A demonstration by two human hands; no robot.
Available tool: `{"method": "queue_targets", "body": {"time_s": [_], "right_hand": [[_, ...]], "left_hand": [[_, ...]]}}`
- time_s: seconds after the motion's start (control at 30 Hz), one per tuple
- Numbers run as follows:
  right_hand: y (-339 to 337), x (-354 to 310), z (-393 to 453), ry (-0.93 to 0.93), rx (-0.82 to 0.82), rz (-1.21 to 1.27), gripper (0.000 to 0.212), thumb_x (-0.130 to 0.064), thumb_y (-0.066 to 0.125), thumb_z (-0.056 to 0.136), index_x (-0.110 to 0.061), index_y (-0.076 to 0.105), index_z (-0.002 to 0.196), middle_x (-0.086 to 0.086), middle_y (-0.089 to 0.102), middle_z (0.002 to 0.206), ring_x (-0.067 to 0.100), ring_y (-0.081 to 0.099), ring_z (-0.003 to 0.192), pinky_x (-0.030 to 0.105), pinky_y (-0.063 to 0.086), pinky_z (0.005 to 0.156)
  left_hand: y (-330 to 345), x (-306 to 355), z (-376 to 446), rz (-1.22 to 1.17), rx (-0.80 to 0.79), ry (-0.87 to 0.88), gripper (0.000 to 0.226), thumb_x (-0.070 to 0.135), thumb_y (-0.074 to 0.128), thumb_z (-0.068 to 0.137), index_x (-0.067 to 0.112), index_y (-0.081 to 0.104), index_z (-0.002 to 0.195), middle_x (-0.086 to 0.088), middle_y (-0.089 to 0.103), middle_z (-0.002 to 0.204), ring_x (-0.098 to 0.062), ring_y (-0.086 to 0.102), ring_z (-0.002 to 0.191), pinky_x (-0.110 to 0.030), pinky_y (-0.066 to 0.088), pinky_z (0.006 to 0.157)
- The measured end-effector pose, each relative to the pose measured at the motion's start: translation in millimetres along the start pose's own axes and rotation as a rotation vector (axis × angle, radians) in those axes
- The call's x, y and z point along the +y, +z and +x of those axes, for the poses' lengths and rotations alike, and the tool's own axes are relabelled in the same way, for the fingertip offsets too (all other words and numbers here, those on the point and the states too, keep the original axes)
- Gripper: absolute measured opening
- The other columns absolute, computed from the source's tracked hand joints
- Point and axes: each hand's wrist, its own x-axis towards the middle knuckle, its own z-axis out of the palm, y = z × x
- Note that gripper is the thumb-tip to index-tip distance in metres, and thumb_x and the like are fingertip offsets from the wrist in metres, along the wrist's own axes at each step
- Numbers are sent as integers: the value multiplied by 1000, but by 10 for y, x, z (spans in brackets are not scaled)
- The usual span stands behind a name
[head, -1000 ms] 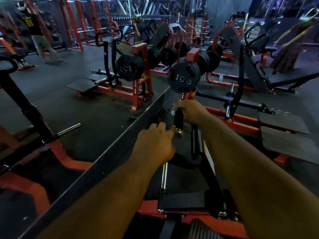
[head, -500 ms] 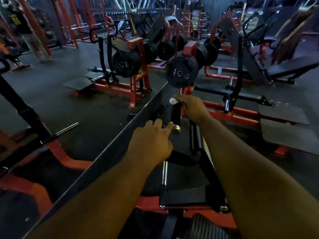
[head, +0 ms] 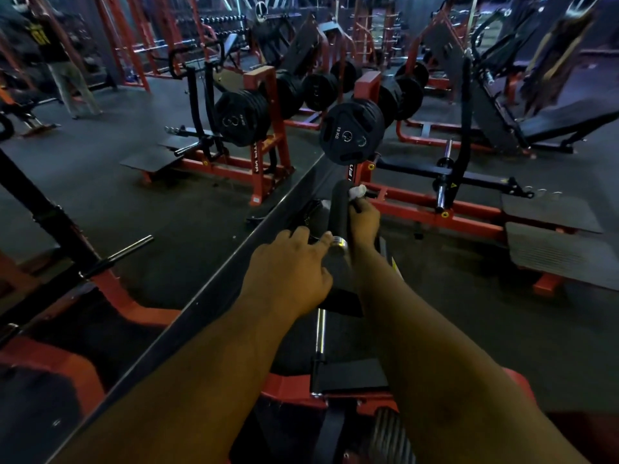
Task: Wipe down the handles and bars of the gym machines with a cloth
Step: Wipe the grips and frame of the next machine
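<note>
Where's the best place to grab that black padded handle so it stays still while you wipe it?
Probably low down, at the silver end cap, coming from the left. The black padded handle stands nearly upright, and the right hand works the white cloth on its right side, so the left hand steadies it there without blocking.

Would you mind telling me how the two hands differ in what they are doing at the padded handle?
The right hand pinches a white cloth against the black padded handle; the left hand holds no cloth. The right hand sits farther up the handle; the left hand's fingers reach its metal end cap. Both are at the same handle.
</note>
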Motion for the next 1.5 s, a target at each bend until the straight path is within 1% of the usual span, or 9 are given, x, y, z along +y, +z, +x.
{"method": "queue_targets", "body": {"time_s": [0.27, 0.47, 0.67, 0.83, 0.97, 1.03, 1.17, 1.33, 1.5], "right_hand": [[-399, -223, -780, 34, -136, 85, 26, 4, 51, 102, -10, 73, 105, 4, 75, 95, 17, 72, 87, 31, 60, 82], [-803, -238, -1287, -40, -124, -268, 16, -7, 58, 100, -11, 73, 102, 13, 76, 97, 30, 75, 92, 34, 62, 65], [-1087, -309, -1958, -137, -32, -492, 9, -22, 63, 94, -22, 72, 94, 5, 76, 84, 24, 75, 80, 51, 62, 80], [-1340, -332, -2553, -207, 76, -367, 11, -27, 62, 91, -28, 72, 97, 0, 76, 93, 21, 74, 86, 55, 62, 79], [-1433, -390, -3237, -221, 145, -213, 15, -16, 64, 95, -26, 74, 96, 7, 77, 95, 30, 75, 89, 58, 61, 81], [-1494, -375, -3591, -228, 158, -118, 10, -10, 65, 99, -17, 73, 98, 11, 77, 94, 32, 75, 85, 51, 63, 75], [-1729, -294, -4173, -226, 253, -61, 12, -10, 68, 99, 0, 69, 106, 16, 75, 92, 22, 69, 77, 35, 58, 65], [-2157, -168, -4807, -183, 293, -214, 11, -17, 65, 101, -9, 73, 104, -4, 76, 86, 6, 69, 75, 30, 56, 63], [-2530, -23, -5308, -115, 224, -391, 16, -16, 61, 103, -22, 71, 91, -22, 69, 69, -12, 62, 66, 9, 46, 62]], "left_hand": [[-52, 26, -35, 22, -10, 11, 64, 46, 47, 100, 31, 29, 160, -5, 44, 146, -26, 47, 129, -42, 47, 93], [-50, 14, -67, -38, 12, 17, 58, 46, 54, 97, 30, 43, 152, -9, 50, 139, -31, 50, 126, -48, 46, 99], [-235, 97, -322, 29, 55, 134, 58, 54, 57, 96, 28, 49, 148, -8, 48, 147, -29, 44, 136, -50, 40, 107], [-488, 325, -955, -392, -87, 275, 37, 62, 49, 99, 30, 66, 109, -2, 64, 121, -23, 62, 107, -40, 49, 86], [-581, 557, -1686, -720, -323, 362, 43, 65, 60, 94, 33, 68, 122, 12, 69, 109, -12, 65, 101, -37, 53, 92], [-549, 651, -1932, -837, -349, 362, 30, 58, 68, 91, 34, 72, 107, 8, 74, 101, -13, 69, 96, -35, 56, 85], [-474, 864, -2362, -1052, -417, 262, 11, 25, 72, 97, 14, 72, 93, -15, 75, 90, -22, 72, 79, -45, 61, 77], [-280, 1192, -2751, -1094, -536, 183, 23, 23, 60, 96, 1, 68, 100, -20, 71, 96, -31, 67, 85, -50, 57, 83], [-51, 1618, -3271, -1331, -610, -26, 27, 13, 45, 103, 14, 62, 83, -2, 62, 69, -12, 59, 60, -21, 46, 52]]}}
